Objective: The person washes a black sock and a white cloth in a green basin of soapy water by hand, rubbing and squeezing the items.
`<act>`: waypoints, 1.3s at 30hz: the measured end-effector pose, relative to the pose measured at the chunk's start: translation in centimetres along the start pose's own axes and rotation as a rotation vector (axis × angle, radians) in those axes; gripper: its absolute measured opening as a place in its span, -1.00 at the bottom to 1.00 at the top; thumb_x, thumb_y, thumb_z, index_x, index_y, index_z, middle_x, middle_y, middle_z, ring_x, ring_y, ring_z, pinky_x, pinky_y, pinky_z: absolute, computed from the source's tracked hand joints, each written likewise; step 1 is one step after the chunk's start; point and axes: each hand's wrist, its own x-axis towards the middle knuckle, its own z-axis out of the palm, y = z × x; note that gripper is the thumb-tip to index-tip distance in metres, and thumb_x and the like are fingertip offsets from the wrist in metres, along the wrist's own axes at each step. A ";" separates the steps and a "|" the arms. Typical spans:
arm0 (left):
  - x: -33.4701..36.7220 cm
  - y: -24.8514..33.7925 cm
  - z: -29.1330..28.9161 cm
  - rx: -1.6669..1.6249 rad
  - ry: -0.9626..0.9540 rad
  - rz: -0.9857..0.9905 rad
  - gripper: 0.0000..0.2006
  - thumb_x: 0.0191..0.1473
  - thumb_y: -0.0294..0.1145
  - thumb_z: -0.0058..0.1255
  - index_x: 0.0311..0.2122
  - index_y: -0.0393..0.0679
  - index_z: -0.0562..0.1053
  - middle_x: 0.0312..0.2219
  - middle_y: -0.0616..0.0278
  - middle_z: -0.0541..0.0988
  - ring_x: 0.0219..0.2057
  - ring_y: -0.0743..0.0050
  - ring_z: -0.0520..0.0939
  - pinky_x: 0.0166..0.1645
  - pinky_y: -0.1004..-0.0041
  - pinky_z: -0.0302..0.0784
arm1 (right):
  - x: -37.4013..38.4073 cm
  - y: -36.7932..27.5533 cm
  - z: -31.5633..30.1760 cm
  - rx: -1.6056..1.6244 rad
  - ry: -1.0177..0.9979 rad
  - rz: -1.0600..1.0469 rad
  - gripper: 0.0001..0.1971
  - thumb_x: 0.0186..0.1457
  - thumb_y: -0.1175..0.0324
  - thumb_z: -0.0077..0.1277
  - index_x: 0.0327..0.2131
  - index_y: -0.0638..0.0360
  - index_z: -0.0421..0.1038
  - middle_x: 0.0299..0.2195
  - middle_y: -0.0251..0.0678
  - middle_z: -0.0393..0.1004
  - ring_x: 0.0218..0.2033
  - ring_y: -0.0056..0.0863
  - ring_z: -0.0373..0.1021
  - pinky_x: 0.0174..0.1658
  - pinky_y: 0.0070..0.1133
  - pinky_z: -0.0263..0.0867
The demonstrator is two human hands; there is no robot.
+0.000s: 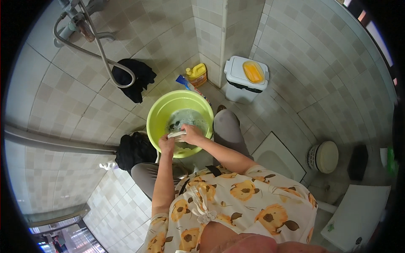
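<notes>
A yellow-green basin (156, 114) stands on the floor between my knees, with sudsy water (192, 116) in it and something dark under the foam. Over its near half, both my hands grip a pale, whitish piece of cloth (177, 134). My left hand (166, 144), at the basin's near left rim, is closed on one end. My right hand (193, 135) pinches the other end, over the water. A band of the cloth stretches between them; its full shape is hidden, so I cannot tell what garment or item it is.
Behind the basin are a yellow jug (196, 75) and a blue packet (185, 82). A white lidded bin (240, 90) carries a soap box (253, 71). Dark cloth (133, 78) hangs below the shower hose (99, 46); more dark fabric (134, 152) lies left. A tub (327, 157) stands right.
</notes>
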 end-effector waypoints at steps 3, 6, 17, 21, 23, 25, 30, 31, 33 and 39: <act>-1.9 2.6 1.5 -0.013 -0.148 -0.028 -0.81 -0.05 -0.56 -0.09 -0.28 -0.27 0.49 -0.49 0.27 0.53 -0.52 0.58 0.50 -0.45 0.55 0.40 | 0.4 1.6 -1.3 -0.232 -0.061 0.238 -0.62 -0.13 0.30 0.07 -0.18 0.18 0.37 -0.31 -0.12 0.47 -0.25 -0.18 0.41 -0.21 -0.35 0.31; -3.7 5.1 2.6 -0.562 -0.385 -0.405 -0.82 -0.03 -0.56 -0.09 -0.27 -0.25 0.47 -0.47 0.23 0.54 -0.52 0.55 0.52 -0.43 0.52 0.46 | 2.1 3.6 -2.1 -0.350 -0.181 0.415 -0.76 -0.13 0.31 0.06 -0.33 0.20 0.47 -0.35 -0.13 0.50 -0.29 -0.15 0.44 -0.28 -0.31 0.34; 0.2 0.8 2.6 0.516 0.169 0.194 -0.66 -0.24 -0.25 0.05 -0.37 -0.32 0.52 -0.49 -0.19 0.54 -0.38 0.00 0.60 -0.26 0.26 0.47 | -0.3 -0.2 -2.1 0.810 -0.173 0.085 -0.66 -0.02 0.37 -0.03 -0.10 0.15 0.39 -0.45 -0.40 0.41 -0.60 -0.74 0.24 -0.68 -0.74 0.06; 0.4 1.9 -1.1 -0.220 -0.203 -0.317 -0.75 0.02 -0.33 -0.05 -0.26 -0.28 0.46 -0.48 0.22 0.57 -0.49 0.41 0.56 -0.39 0.41 0.48 | 1.4 -0.3 -4.1 0.755 -0.267 0.172 -0.67 0.03 0.30 0.00 -0.10 0.10 0.38 -0.48 -0.48 0.38 -0.62 -0.77 0.19 -0.65 -0.79 0.01; -1.4 4.7 -0.1 -0.515 -0.293 -0.347 -0.74 0.06 -0.31 -0.07 -0.22 -0.27 0.43 -0.43 0.20 0.56 -0.46 0.40 0.57 -0.38 0.40 0.49 | 1.7 0.7 -4.3 0.699 -0.249 0.192 -0.67 0.04 0.26 0.01 -0.10 0.10 0.37 -0.50 -0.50 0.37 -0.63 -0.78 0.17 -0.64 -0.79 -0.01; -3.1 7.1 0.4 -0.809 -0.372 -0.352 -0.73 0.09 -0.29 -0.08 -0.17 -0.26 0.41 -0.37 0.19 0.55 -0.42 0.39 0.57 -0.36 0.38 0.50 | 2.0 1.2 -3.9 0.765 -0.257 0.288 -0.62 0.02 0.15 0.06 -0.13 0.14 0.39 -0.49 -0.43 0.37 -0.58 -0.72 0.22 -0.64 -0.74 0.04; -4.7 8.9 1.3 -1.071 -0.595 -0.365 -0.65 0.13 -0.15 -0.12 -0.12 -0.21 0.37 -0.29 0.11 0.54 -0.32 0.27 0.58 -0.18 0.30 0.51 | 2.0 0.0 -3.8 0.898 -0.347 0.256 -0.62 0.06 0.12 0.04 -0.15 0.19 0.39 -0.49 -0.42 0.39 -0.61 -0.73 0.25 -0.67 -0.73 0.07; -4.7 9.0 1.5 -1.061 -0.664 -0.357 -0.64 0.13 -0.14 -0.13 -0.10 -0.21 0.37 -0.27 0.10 0.53 -0.30 0.24 0.58 -0.15 0.28 0.49 | 2.2 -0.2 -3.7 0.871 -0.309 0.271 -0.66 0.08 0.14 0.01 -0.17 0.17 0.38 -0.52 -0.45 0.37 -0.63 -0.73 0.24 -0.67 -0.74 0.08; -4.7 8.9 1.6 -1.070 -0.627 -0.347 -0.63 0.14 -0.13 -0.14 -0.08 -0.21 0.36 -0.24 0.11 0.53 -0.27 0.24 0.57 -0.13 0.28 0.48 | 2.4 -0.7 -3.7 0.843 -0.283 0.281 -0.71 0.11 0.16 -0.02 -0.19 0.15 0.37 -0.55 -0.49 0.35 -0.66 -0.74 0.23 -0.67 -0.74 0.08; -4.4 7.9 1.2 -0.975 -0.411 -0.263 -0.60 0.12 -0.18 -0.13 0.01 -0.19 0.28 -0.18 0.18 0.49 -0.16 0.31 0.51 -0.08 0.34 0.44 | 1.8 -0.9 -5.6 0.766 -0.271 0.225 -0.68 0.09 0.11 -0.07 -0.24 0.18 0.39 -0.40 -0.45 0.42 -0.48 -0.68 0.31 -0.62 -0.73 0.15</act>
